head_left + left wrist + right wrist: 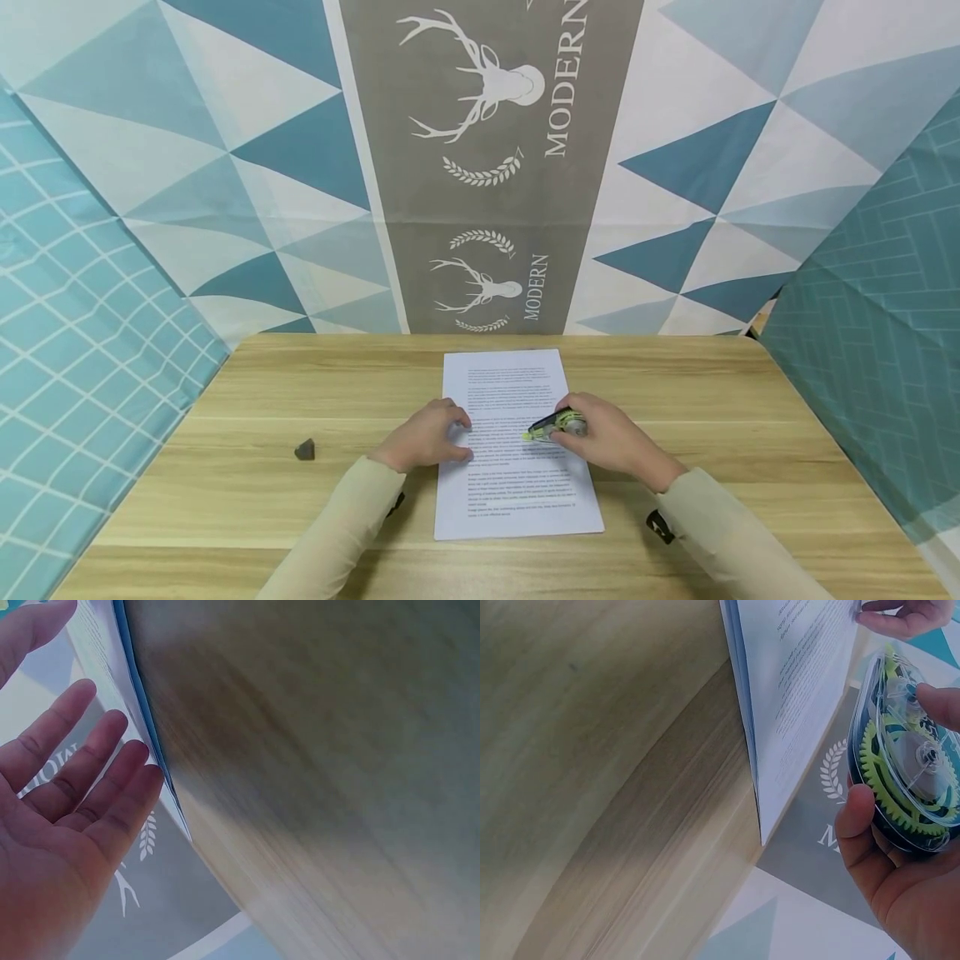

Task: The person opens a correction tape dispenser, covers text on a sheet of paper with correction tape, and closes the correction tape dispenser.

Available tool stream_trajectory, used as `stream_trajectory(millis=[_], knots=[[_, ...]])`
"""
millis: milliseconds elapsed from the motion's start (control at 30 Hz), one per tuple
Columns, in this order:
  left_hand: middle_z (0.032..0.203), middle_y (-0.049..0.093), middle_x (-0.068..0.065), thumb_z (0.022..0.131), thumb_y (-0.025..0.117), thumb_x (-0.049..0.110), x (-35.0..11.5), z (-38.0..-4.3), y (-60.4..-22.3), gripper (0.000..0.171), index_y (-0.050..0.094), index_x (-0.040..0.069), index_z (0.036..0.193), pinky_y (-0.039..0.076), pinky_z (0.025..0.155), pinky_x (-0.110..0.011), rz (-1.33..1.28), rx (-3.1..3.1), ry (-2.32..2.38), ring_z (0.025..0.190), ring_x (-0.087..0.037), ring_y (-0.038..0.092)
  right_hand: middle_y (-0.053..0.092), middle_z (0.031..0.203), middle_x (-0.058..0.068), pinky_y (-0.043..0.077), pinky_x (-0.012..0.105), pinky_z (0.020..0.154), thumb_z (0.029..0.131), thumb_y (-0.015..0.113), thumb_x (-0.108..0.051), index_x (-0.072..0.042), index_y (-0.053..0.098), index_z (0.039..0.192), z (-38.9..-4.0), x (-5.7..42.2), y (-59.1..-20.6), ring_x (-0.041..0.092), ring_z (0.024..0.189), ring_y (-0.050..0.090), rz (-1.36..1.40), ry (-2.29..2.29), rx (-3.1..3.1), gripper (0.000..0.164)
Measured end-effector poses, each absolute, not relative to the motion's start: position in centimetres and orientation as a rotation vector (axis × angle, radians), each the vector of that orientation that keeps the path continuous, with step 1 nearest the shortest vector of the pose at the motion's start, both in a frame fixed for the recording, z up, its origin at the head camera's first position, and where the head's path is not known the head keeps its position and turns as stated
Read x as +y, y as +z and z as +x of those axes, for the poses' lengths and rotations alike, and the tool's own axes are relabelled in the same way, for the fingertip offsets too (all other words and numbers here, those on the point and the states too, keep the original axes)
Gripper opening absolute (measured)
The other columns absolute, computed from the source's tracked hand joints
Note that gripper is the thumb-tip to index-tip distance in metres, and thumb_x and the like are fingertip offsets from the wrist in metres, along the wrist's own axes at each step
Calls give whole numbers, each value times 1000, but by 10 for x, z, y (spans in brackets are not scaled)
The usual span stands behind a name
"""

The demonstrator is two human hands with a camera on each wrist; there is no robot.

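Note:
A stack of printed white paper (510,492) lies on the wooden table in front of me, its lines of text running across. In my right hand (611,437) I grip a correction tape dispenser (555,425), pinched between thumb and fingers. The right wrist view shows its clear casing and a lime-green gear wheel (881,780) inside. Its lime tip is right at the text, right of the page's middle. My left hand (426,435) rests at the paper's left edge, thumb and fingers spread apart. In the left wrist view that hand (67,795) holds nothing.
A small dark grey lump (304,450) sits on the table (225,508), left of my left hand. Behind the table's far edge rises a patterned wall covering (510,200) with deer heads and triangles. Blue-green patterned sheets (75,275) flank both sides.

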State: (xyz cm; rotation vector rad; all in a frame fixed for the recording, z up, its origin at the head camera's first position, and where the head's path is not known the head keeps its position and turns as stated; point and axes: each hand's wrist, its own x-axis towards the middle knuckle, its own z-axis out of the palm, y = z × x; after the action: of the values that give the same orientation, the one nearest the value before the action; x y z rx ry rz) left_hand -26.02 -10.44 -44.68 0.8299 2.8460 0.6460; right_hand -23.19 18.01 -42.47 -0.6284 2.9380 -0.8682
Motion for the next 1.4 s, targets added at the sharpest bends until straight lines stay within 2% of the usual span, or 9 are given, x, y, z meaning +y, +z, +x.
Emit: stream_trajectory(millis=[767,1400], knots=[[97,60,-6,70,77,24,-103,-261,-451,35,66,3,95,45,87,-38,838,2837,616,90,-18,52,60,92,-7,49,32,78,82,70,-30,-18,59,99,-245,157,-432,7,82,53,-808,-784,2955,24],[97,59,-5,70,78,26,-101,-264,-453,33,70,2,91,46,87,-37,830,2834,586,91,-18,53,59,93,-8,48,29,76,82,69,-35,-20,59,99,-255,135,-438,6,79,51,-833,-713,2920,24]])
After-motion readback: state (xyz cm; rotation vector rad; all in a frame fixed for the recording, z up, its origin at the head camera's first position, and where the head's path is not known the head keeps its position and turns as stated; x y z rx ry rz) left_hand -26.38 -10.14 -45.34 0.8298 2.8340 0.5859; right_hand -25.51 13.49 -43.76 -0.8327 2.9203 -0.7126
